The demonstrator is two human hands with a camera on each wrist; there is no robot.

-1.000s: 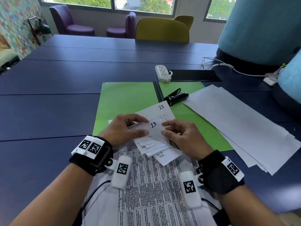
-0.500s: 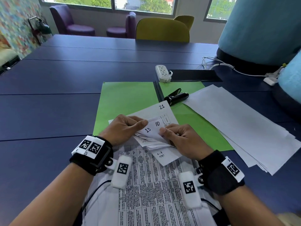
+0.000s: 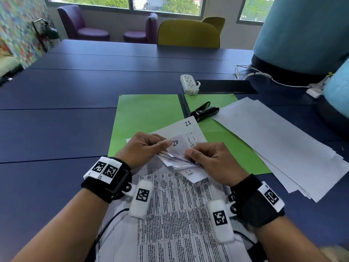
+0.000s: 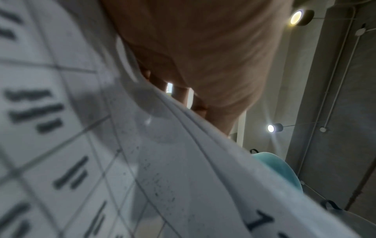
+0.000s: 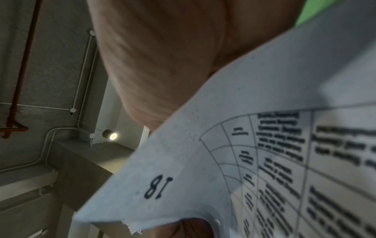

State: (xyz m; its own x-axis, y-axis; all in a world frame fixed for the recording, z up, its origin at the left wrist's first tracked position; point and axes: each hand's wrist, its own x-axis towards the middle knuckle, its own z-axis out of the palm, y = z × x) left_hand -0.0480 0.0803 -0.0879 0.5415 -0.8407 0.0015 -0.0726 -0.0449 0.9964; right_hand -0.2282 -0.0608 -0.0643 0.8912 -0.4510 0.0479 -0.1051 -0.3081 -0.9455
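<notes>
Above the green folder (image 3: 143, 114), the left hand (image 3: 145, 148) pinched the sheet marked 20 (image 3: 177, 143) while the right hand (image 3: 211, 159) gripped the stack (image 3: 174, 162) of numbered pages (sorting, apparently); next needed: peeling one corner free.

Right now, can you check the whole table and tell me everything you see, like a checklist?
Surface: dark blue table; a green folder lies on it.
Job's things: numbered pages with their corners fanned; page 20 lifted, page 21 flat behind, page 18 at the front.
Clutter: stapler, blank paper pile, power strip, flat black slab.
Hands: left hand pinches page 20's corner; right hand pinches the fanned corners.
Cables: white cables at the far right.
Surroundings: yellow chair, purple chair, windows, teal cushions.
</notes>
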